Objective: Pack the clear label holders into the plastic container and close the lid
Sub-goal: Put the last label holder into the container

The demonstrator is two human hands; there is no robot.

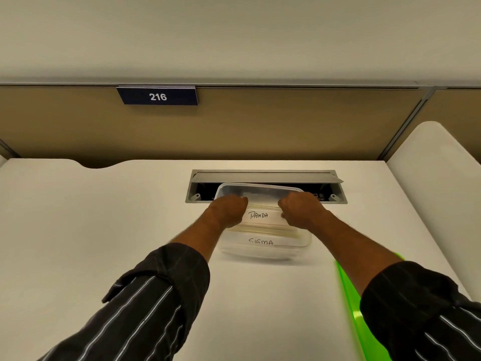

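A clear plastic container (263, 250) sits on the white desk, with clear label holders inside; cards reading "PANDA" (259, 215) and "SIGMA" (261, 242) show through. A clear lid (260, 191) lies over the container, its far edge raised over the desk's cable tray. My left hand (229, 211) grips the lid at its left side, fingers curled over it. My right hand (302, 209) grips the lid at its right side the same way. Both hands hide the lid's side edges.
An open grey cable tray (268, 175) is sunk into the desk just behind the container. A bright green sheet (351, 295) lies at the right under my right forearm. A brown partition with a "216" sign (157, 96) stands behind the desk.
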